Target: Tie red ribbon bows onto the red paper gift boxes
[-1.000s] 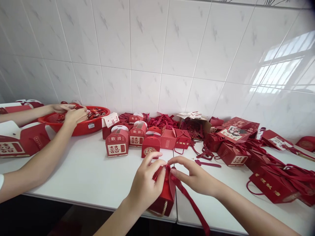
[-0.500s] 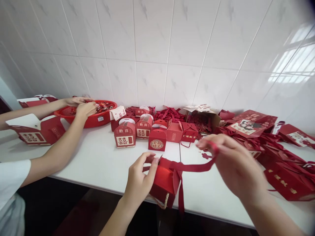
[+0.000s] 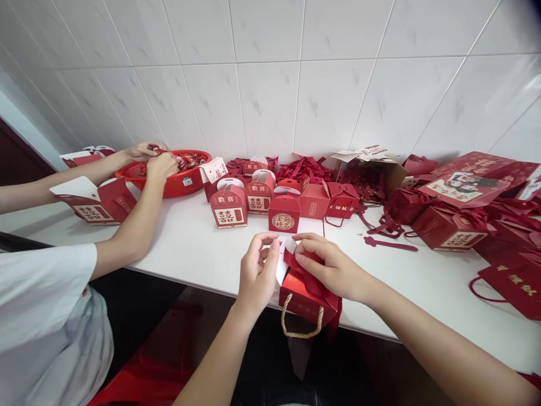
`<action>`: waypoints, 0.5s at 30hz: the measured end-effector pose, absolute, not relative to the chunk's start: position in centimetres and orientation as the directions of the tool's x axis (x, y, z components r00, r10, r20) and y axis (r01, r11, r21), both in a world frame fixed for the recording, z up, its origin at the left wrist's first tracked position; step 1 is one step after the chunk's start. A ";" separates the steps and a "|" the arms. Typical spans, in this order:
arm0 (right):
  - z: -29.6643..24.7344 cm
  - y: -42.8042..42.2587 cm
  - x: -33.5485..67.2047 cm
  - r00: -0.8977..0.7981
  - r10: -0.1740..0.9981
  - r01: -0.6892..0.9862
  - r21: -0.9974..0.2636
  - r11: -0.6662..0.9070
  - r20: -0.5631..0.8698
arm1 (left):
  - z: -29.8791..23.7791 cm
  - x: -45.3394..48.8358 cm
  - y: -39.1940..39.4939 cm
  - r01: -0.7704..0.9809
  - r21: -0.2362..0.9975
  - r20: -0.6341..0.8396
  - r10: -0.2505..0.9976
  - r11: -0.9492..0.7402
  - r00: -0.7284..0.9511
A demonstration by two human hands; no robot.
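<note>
Seemingly mid-fastening: the half-curled left hand is at the raised flap of the red box on the table's front edge, right hand bent over its ribbon, firm pinch unclear on either; next move likely calls for steadying flap, guiding ribbon.

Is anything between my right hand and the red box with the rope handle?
Yes, dark red ribbon: it lies across the top of the red box, under the fingers of the right hand. Nothing visible stands between the left hand and the box's raised white flap.
</note>
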State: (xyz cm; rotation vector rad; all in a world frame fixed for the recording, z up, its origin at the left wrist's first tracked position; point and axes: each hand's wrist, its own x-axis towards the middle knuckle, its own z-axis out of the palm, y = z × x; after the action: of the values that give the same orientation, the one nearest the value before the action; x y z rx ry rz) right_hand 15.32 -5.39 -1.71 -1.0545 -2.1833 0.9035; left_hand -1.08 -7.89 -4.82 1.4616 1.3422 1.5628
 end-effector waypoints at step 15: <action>-1.5 -4.6 14.9 -0.484 0.869 0.435 -0.834 0.339 0.101 | -4.7 -1.1 -8.4 0.084 0.968 0.246 0.960 -0.236 -0.131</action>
State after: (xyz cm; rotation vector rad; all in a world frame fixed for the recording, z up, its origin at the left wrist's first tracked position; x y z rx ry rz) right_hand 14.94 -4.56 -1.45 -1.1370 -2.0626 1.0409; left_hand -1.12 -8.38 -4.73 1.3709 1.2403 1.4644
